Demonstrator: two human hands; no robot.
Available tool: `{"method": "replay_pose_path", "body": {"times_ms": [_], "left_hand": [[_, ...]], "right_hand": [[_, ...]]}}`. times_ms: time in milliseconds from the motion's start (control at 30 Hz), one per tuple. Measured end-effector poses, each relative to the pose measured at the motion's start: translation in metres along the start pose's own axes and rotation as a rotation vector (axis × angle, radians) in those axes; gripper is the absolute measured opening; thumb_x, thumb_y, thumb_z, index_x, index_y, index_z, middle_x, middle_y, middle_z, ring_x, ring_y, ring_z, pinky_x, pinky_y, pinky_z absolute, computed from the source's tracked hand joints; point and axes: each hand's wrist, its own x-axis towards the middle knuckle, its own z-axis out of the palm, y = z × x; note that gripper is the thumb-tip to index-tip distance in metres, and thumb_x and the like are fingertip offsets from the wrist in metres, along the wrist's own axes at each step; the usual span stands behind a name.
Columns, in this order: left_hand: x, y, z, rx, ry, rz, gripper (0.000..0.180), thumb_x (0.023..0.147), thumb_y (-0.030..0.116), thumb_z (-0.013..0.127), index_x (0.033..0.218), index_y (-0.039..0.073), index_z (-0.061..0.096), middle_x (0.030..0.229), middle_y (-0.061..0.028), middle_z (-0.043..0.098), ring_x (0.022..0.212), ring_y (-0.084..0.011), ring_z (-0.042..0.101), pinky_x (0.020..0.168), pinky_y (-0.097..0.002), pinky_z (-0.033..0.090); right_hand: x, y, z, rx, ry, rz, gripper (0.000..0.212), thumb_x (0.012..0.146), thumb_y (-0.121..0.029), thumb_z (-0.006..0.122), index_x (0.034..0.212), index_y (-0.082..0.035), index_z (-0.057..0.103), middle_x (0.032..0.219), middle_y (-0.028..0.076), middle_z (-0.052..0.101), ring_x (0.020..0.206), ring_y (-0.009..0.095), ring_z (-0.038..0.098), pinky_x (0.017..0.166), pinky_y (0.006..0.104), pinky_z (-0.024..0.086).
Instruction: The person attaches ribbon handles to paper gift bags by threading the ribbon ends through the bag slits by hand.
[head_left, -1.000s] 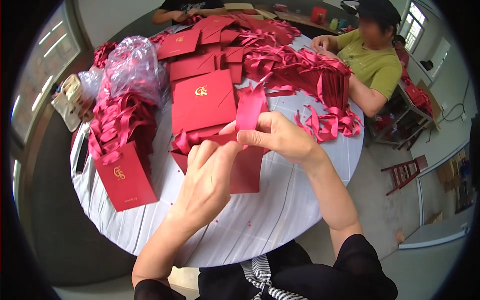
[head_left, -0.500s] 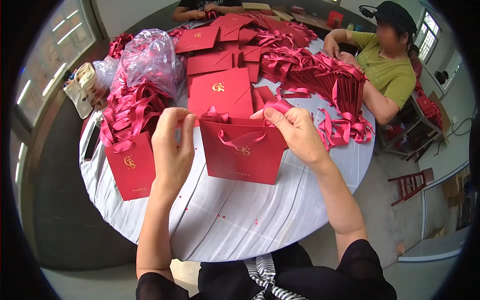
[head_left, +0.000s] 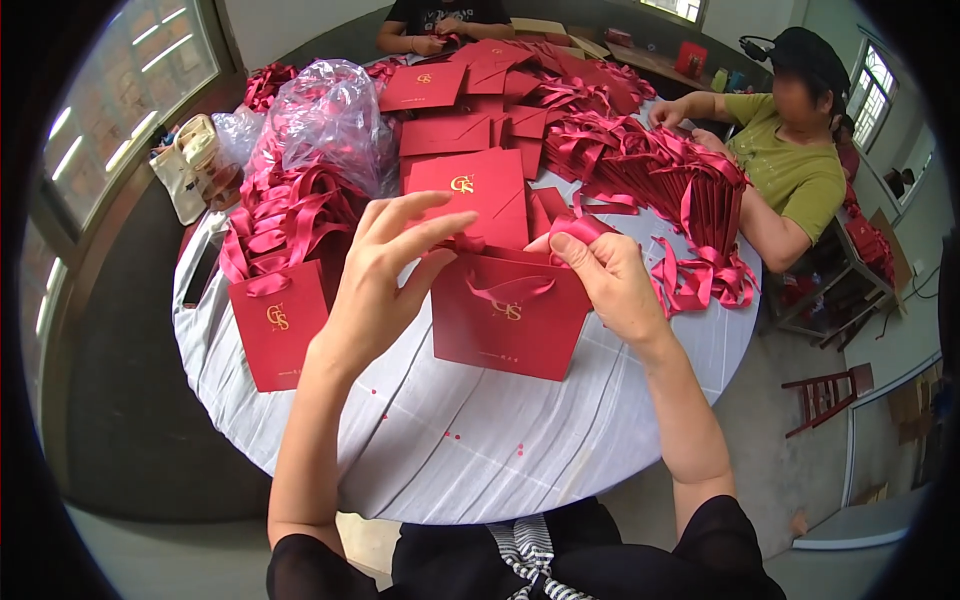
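Note:
A red paper gift bag (head_left: 505,335) with a gold emblem stands above the pale tabletop in front of me, a pink-red ribbon handle (head_left: 510,290) drooping over its front. At its upper right corner my right hand (head_left: 615,285) is closed, pinching a loop of wide red ribbon (head_left: 583,232) between thumb and fingers. My left hand (head_left: 380,270) hovers beside the upper left corner, fingers spread and holding nothing; its thumb tip is close to the rim. Whether that thumb touches the bag I cannot tell. The inside of the bag is mostly hidden.
Left of my left forearm sits another red bag (head_left: 285,330), in front of ribboned bags and a clear plastic bag (head_left: 330,115). Flat red bags (head_left: 470,185) are piled behind. A row of ribboned bags (head_left: 690,185) fills the right. Two people work across the round table (head_left: 430,460).
My left hand has spread its fingers and moved rightward over the bag's left corner. My right hand still pinches the ribbon. The whole view has shifted slightly.

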Motion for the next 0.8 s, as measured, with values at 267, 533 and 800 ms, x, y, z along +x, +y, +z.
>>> {"method": "replay_pose_path", "body": {"times_ms": [267,533,800], "left_hand": [[0.022,-0.011,-0.02,-0.109,-0.386,0.033,0.019,0.077,-0.001,0.062,0.096,0.0,0.064,0.097,-0.0107,0.064,0.089,-0.0261,0.06,0.084,-0.0354,0.048],[0.037,0.002,-0.032,0.07,-0.443,0.245,0.006,0.082,0.0,0.056,0.086,0.0,0.059,0.082,-0.0098,0.061,0.08,-0.0264,0.059,0.073,-0.0371,0.046],[0.043,0.004,-0.043,-0.332,-0.827,-0.055,0.008,0.088,0.003,0.05,0.088,-0.003,0.055,0.077,-0.0129,0.059,0.072,-0.0242,0.061,0.069,-0.0348,0.047]], "right_hand": [[0.0,0.007,0.006,-0.015,0.078,-0.127,0.027,0.094,-0.022,0.055,0.09,-0.001,0.07,0.051,-0.005,0.024,0.048,0.003,0.025,0.042,0.027,0.024],[0.001,0.009,0.012,-0.1,0.188,-0.166,0.036,0.096,-0.029,0.049,0.085,0.001,0.066,0.062,-0.003,0.054,0.06,0.005,0.046,0.058,0.0223,0.039],[-0.005,0.001,0.018,-0.195,0.296,-0.541,0.018,0.088,-0.012,0.061,0.081,0.004,0.064,0.071,0.012,0.065,0.059,0.02,0.063,0.052,0.0271,0.047]]}}
